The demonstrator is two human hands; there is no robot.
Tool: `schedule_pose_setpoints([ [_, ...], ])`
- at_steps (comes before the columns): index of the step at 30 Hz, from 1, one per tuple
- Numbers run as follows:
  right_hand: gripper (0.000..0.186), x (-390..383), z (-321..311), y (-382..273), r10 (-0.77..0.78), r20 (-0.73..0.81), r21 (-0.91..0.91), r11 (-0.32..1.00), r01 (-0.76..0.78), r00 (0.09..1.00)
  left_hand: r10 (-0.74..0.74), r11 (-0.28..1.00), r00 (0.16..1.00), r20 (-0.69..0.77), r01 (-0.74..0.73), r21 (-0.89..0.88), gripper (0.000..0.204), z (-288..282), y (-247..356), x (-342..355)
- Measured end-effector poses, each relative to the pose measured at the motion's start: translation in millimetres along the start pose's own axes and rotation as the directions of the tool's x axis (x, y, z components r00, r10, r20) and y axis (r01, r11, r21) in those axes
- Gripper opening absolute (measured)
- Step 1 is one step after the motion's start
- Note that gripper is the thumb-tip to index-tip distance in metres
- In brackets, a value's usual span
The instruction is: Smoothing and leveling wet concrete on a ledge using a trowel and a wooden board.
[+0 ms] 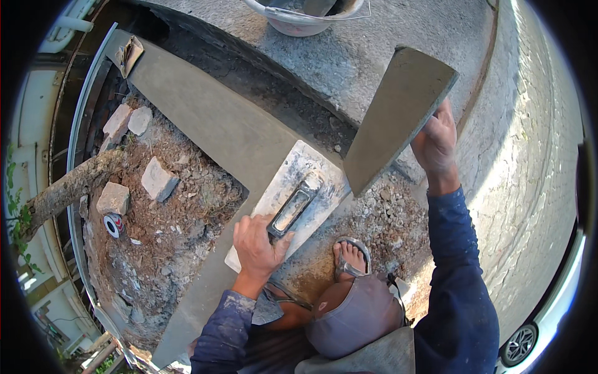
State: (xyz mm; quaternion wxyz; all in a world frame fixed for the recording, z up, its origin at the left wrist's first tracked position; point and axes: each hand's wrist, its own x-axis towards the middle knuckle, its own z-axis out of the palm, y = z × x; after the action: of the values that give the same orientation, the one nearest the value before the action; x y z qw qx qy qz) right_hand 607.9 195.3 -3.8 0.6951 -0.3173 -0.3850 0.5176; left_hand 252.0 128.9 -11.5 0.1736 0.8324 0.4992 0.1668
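Grey board (398, 118) tilts in curled right fingers (441, 129).

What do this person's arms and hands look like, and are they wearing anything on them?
Both the left hand and right hand are ungloved. The left sleeve and right sleeve are long, dark navy fabric, wrinkled, with pale specks and smudges toward the cuffs.
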Motion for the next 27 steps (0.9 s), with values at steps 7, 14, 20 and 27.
schedule_pose_setpoints([
  [7,0.043,-186.7,-45.7,26.4,-0.039,-0.613,0.201,0.958,0.204,0.789,-0.029,0.999,0.999,-0.041,0.03,0.019,0.057,14.8,-3.3,-5.3],
  [14,0.057,-199.7,-28.6,30.0,-0.072,-0.601,-0.085,0.996,0.026,0.796,-0.017,0.999,0.998,-0.062,0.019,0.034,0.056,18.8,-12.0,-16.1],
  [20,0.083,-232.2,14.4,91.9,0.085,-0.306,-0.564,0.787,-0.252,0.948,0.008,0.999,0.993,-0.116,-0.003,0.04,0.053,22.8,-10.2,-12.8],
  [27,0.084,-225.7,42.8,143.5,0.011,-0.214,-0.743,0.648,-0.17,0.977,-0.022,1.0,0.991,-0.131,0.018,-0.025,0.053,20.9,0.5,-8.8],
])
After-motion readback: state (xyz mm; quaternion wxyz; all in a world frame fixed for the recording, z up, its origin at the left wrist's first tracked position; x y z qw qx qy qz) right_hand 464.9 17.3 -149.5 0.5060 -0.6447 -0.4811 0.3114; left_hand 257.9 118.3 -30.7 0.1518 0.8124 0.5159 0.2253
